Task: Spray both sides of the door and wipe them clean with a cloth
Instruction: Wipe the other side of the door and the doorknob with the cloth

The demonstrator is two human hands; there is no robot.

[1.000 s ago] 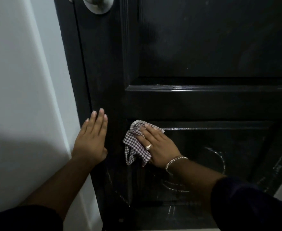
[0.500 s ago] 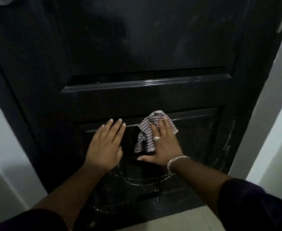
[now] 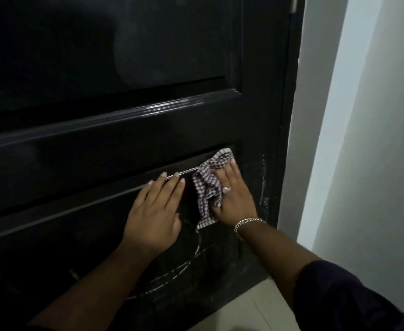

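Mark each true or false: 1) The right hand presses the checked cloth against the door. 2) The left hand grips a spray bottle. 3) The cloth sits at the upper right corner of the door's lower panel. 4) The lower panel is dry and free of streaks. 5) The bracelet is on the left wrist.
1) True: the right hand lies flat on the checked cloth, pressing it to the door.
2) False: the left hand rests flat on the door, holding nothing.
3) True.
4) False: curved pale streaks show below the hands.
5) False: the bracelet is on the right wrist.
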